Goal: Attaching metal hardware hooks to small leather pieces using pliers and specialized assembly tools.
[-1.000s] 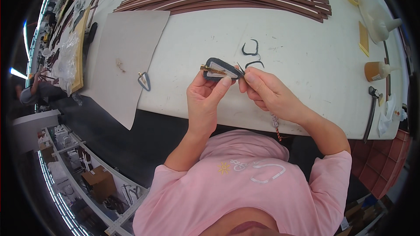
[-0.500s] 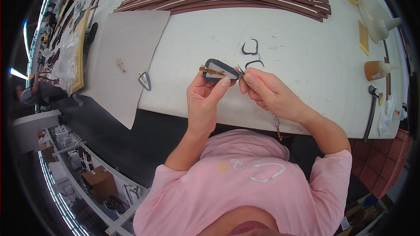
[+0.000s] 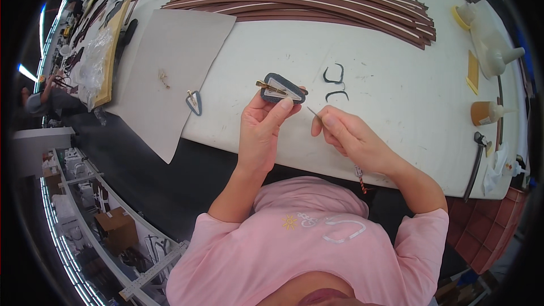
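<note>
My left hand is closed around a triangular dark blue padded piece, which looks like a hair clip, between thumb and fingers. A gold metal clasp sticks out of its left end, over a pale inner face. Just to the right, my right hand pinches a thin pointed metal tool, its tip apart from the clip. The rest of the tool is mostly hidden in my fist. An orange-and-black twisted end shows below that wrist. Two curved dark strips lie on the table beyond.
A smaller blue triangular clip lies at the edge of a grey sheet on the left. Long brown strips are stacked at the back. On the right stand a large pale bottle, an amber bottle and a black-handled tool.
The right hand has drawn away from the hair clip, toward me, so the pointed tip is now apart from it. My left hand keeps hold. The whole view has shifted slightly.
</note>
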Available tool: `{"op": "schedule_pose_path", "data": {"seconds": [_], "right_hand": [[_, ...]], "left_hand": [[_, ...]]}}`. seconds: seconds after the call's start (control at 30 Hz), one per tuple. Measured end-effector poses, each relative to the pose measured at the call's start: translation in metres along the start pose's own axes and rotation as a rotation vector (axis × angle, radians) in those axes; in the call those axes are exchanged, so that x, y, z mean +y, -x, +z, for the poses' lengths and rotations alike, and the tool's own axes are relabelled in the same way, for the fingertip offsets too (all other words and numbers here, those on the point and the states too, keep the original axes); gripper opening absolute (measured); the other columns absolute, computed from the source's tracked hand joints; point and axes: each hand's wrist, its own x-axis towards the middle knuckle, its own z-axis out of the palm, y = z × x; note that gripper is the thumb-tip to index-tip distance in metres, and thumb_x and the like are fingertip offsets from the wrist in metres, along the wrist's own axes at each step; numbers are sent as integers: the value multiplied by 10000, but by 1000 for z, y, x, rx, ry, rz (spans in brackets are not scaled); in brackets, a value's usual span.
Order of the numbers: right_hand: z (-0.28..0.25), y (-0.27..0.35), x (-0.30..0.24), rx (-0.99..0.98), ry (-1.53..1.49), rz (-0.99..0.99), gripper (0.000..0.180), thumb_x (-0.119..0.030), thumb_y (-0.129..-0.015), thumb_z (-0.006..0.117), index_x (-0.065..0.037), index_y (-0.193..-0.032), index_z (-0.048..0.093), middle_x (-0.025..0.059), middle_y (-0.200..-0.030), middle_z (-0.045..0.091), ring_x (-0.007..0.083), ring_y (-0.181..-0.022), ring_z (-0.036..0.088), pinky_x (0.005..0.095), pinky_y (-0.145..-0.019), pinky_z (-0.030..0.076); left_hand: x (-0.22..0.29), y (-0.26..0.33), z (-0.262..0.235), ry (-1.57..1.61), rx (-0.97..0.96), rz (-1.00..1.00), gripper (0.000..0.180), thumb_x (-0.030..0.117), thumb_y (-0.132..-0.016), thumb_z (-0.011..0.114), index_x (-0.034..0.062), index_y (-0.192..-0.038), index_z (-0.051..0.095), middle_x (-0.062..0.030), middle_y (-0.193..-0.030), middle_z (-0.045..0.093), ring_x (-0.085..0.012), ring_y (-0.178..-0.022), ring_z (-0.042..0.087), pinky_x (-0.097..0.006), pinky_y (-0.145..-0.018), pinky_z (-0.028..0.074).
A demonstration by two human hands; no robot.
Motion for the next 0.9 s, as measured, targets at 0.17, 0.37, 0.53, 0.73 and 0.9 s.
{"op": "schedule_pose_path", "data": {"seconds": [0.17,0.37,0.53,0.73,0.9], "right_hand": [[5,-2,-1,-6,-29,-17,369,-323,-1071,317,-62,-957,552,-41,-666,317,66,-594,273,242,-543,269],[3,-5,0,-16,-41,-33,405,-354,-1079,281,-43,-998,528,-75,-648,296,27,-535,227,209,-475,217],[-2,-4,-3,-28,-111,27,395,-340,-1075,312,-48,-959,552,-54,-664,316,51,-573,275,229,-522,262],[-2,-4,0,-18,-82,19,399,-346,-1074,315,-47,-959,553,-58,-666,317,48,-577,275,227,-520,262],[-2,-4,1,-27,-84,29,392,-343,-1074,319,-49,-956,549,-57,-672,321,46,-586,277,229,-520,264]], "left_hand": [[-4,8,-7,-96,-30,46,210,40,-923,605,25,-1130,638,-137,-1115,684,-171,-1043,646,-331,-938,506],[-10,16,-2,-187,-68,-3,223,30,-901,632,24,-1124,643,-105,-1092,695,-149,-1043,634,-330,-968,464],[-9,14,-1,-165,-68,-31,235,31,-893,645,24,-1128,643,-92,-1090,697,-137,-1033,632,-320,-972,449],[-11,13,-2,-167,-74,-44,238,24,-888,649,22,-1127,643,-100,-1101,698,-136,-1036,633,-311,-969,451],[-13,15,-3,-146,-69,-48,247,26,-889,648,21,-1136,638,-105,-1106,697,-137,-1037,635,-309,-967,452]]}}
